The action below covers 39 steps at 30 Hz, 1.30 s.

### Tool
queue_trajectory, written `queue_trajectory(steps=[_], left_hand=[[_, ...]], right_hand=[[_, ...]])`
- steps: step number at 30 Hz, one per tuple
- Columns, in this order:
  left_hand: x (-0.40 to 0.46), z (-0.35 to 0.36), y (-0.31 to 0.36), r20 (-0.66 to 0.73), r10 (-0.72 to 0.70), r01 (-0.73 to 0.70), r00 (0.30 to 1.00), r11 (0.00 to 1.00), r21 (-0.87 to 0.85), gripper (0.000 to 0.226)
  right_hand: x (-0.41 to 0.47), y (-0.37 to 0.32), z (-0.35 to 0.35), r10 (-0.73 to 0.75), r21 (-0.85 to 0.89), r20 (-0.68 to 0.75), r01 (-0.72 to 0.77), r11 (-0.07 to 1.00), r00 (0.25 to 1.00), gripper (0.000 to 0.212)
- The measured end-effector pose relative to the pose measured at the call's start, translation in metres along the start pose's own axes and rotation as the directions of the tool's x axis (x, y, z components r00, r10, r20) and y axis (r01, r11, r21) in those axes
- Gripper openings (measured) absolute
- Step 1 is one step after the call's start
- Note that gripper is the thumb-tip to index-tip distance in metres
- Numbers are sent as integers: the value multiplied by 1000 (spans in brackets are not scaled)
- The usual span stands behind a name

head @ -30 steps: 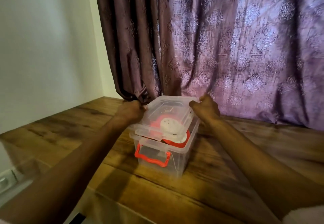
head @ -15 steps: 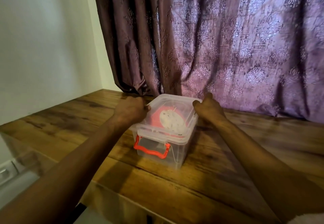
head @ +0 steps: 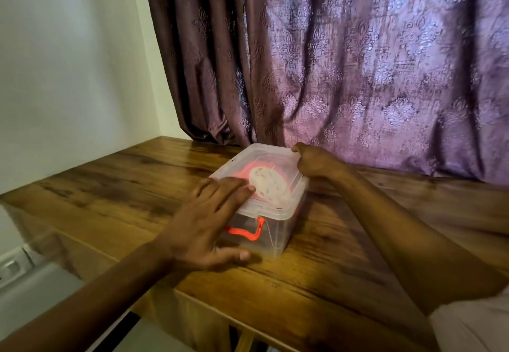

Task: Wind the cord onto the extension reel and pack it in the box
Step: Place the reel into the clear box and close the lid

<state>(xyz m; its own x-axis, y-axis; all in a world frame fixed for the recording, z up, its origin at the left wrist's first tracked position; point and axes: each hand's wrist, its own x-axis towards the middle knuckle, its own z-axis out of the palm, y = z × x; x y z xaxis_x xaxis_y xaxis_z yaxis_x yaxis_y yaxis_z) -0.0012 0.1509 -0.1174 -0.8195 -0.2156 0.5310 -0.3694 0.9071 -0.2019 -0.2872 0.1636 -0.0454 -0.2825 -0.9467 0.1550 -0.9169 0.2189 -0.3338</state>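
Both hands (head: 209,225) (head: 316,163) on lidded box (head: 278,230), reel (head: 268,185) flat inside.

Box (head: 278,237) on the table (head: 115,186), toward its far edge, just before the curtain (head: 344,62) hanging behind. Lid (head: 292,200) on top of the box; reel (head: 268,183) inside, directly under the lid. Handle (head: 245,233) on the near face of the box, below the lid's rim. Left hand (head: 209,225) at the box's near-left side — fingers spread flat across the lid's left part, thumb lying low along the near face, close to the table. Right hand (head: 316,163) at the far-right corner of the lid, curled on its edge. Wall (head: 68,76) to the left, meeting the curtain at the far-left corner behind the table.
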Motion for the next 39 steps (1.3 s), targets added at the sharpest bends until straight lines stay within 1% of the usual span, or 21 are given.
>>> queue_trajectory(steps=[1,2,5,7,10,13,15,18,21,24,25,26,27,28,29,30,33,35,36,38,39], left_hand=[[-5,4,-2,-2,28,-28,1000,997,68,82],[-5,5,-3,-34,58,-54,998,991,126,72],[4,4,-6,-224,133,-91,966,978,189,43],[7,5,0,-282,85,-53,956,991,120,44],[13,7,18,-301,-81,90,950,996,17,59],[29,5,32,-410,-109,133,906,991,32,51],[40,1,35,-452,-97,113,887,994,9,42],[48,-1,33,-444,-100,116,891,993,8,35],[51,-3,32,-412,-112,118,904,993,-9,35],[50,-3,31,-397,-107,102,912,994,-33,35],[50,-3,31,-402,-104,99,910,995,-33,34],[50,-4,30,-405,-104,99,908,995,-33,34],[50,-4,30,-405,-104,98,908,995,-35,33],[51,-3,28,-407,-103,96,908,995,-37,32],[51,-2,27,-412,-103,96,905,995,-38,31],[51,-2,26,-417,-102,94,903,995,-39,31],[51,-1,22,-421,-94,80,902,996,-49,32],[51,0,21,-421,-87,72,903,996,-51,33],[51,0,20,-421,-84,68,903,996,-53,33],[50,0,19,-426,-80,64,901,997,-52,32],[50,0,19,-429,-80,65,900,997,-49,32]], right_hand=[[2,1,-1,2,-21,-12,-3,1000,1000,51],[3,2,-1,3,-36,-29,-4,999,1000,50],[7,1,-1,-1,-82,-81,-6,997,997,40],[10,-2,2,3,-121,-123,-18,992,992,35],[14,-7,7,-1,-180,-208,-37,983,978,41],[21,-16,12,-29,-258,-247,-37,965,969,48],[28,-18,13,5,-291,-226,-72,954,974,52],[37,-16,16,80,-270,-109,-107,957,991,53],[47,-16,15,79,-214,24,-72,974,997,55],[53,-18,10,99,-157,96,-83,984,990,70],[54,-19,8,110,-77,121,-101,992,987,72],[56,-19,5,97,56,159,-108,993,982,69],[58,-18,4,66,208,201,-108,972,977,60],[61,-18,2,40,309,260,-122,943,965,49],[64,-18,0,35,362,327,-159,919,945,42],[66,-17,-3,54,389,389,-217,895,920,41],[79,-8,-8,154,384,532,-399,832,833,54],[82,-6,-10,146,412,576,-440,798,804,58],[81,-4,-9,132,441,581,-447,778,803,55],[82,-1,-3,98,536,561,-451,714,822,43],[84,1,-1,89,576,515,-421,701,852,37]])
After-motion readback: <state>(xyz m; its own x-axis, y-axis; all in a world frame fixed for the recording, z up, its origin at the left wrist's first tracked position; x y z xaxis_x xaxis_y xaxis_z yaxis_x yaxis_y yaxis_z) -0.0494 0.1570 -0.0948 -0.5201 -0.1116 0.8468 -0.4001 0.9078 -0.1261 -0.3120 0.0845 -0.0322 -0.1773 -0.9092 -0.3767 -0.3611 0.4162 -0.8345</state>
